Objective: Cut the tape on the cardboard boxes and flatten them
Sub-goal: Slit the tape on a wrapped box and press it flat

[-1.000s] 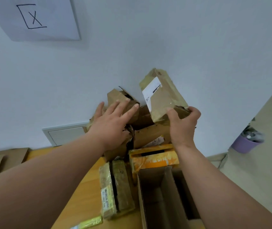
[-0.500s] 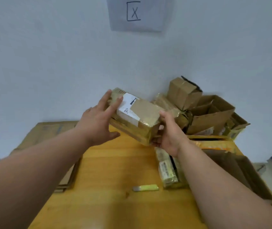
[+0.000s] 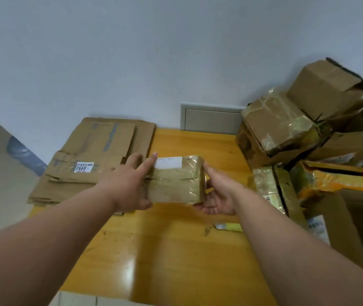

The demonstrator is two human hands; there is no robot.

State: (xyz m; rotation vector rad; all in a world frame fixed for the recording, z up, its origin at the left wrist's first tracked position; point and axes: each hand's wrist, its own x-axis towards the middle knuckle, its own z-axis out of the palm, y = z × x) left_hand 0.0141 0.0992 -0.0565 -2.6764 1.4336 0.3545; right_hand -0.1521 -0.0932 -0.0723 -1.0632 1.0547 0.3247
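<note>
A small taped cardboard box [image 3: 174, 180] with a white label on top hangs above the middle of the wooden table [image 3: 176, 257]. My left hand [image 3: 129, 184] grips its left end, index finger stretched over the top edge. My right hand [image 3: 217, 193] holds its right end, palm up beneath it with the thumb on the side. A yellow-green utility knife [image 3: 229, 226] lies on the table just under my right forearm, partly hidden.
A stack of flattened cardboard [image 3: 96, 160] lies at the table's back left. Several taped and opened boxes [image 3: 286, 129] are heaped at the right, with a large open box [image 3: 352, 228] near the right edge. A grey wall panel [image 3: 211, 118] sits behind.
Both hands carried the small box from the pile on the right down to the table's middle. The box has turned level, its long side facing me, and the view swung left.
</note>
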